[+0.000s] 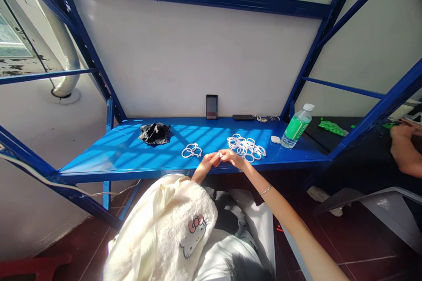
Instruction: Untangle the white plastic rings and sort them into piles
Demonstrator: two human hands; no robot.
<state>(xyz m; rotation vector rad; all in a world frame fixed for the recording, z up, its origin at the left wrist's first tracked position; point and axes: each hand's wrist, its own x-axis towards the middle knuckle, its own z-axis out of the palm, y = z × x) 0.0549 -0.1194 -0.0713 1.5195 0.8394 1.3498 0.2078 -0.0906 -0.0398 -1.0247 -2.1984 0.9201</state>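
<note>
My left hand (205, 165) and my right hand (232, 157) meet at the front edge of the blue shelf (132, 158), fingertips pinched together. A bit of white shows between the fingers, but it is too small and covered to name. Just beyond my right hand lies a pile of white rings (246, 146), loosely tangled. A smaller group of white rings (191, 150) rests to the left, close beyond my left hand.
A crumpled black plastic bag (154, 134) lies at left. At the back are an upright phone (211, 107), a flat black device (243, 117) and a cable (266, 119). A bottle (297, 126) and small white case (275, 139) stand right. Another person's hands (407, 131) are far right.
</note>
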